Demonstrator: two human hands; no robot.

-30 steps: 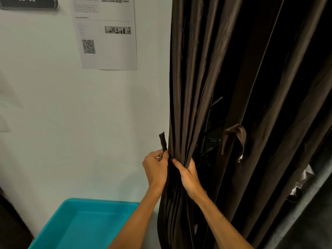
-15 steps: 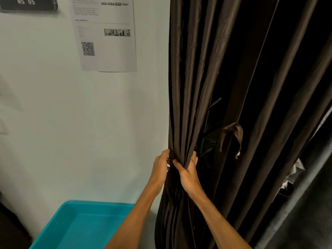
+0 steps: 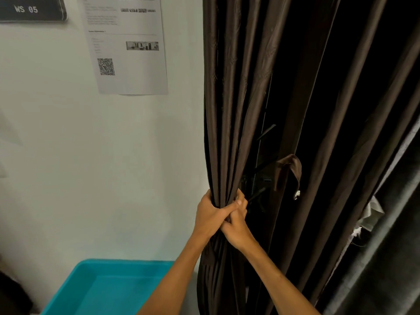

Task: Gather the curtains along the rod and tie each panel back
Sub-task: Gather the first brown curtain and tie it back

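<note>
Left hand point(image 3: 210, 219), right hand point(image 3: 237, 228), gripping gathered curtain point(image 3: 229, 133)

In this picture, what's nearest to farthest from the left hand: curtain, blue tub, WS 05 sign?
1. The curtain, gripped in the left hand.
2. The blue tub, below and to its left.
3. The WS 05 sign, top left corner.

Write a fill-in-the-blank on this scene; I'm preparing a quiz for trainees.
Both the left hand and the right hand grip the bunched curtain, which is dark ____.
The wall sign reads WS ____.
The paper on the wall carries a ____ code.
Missing: brown; 05; QR.
</note>
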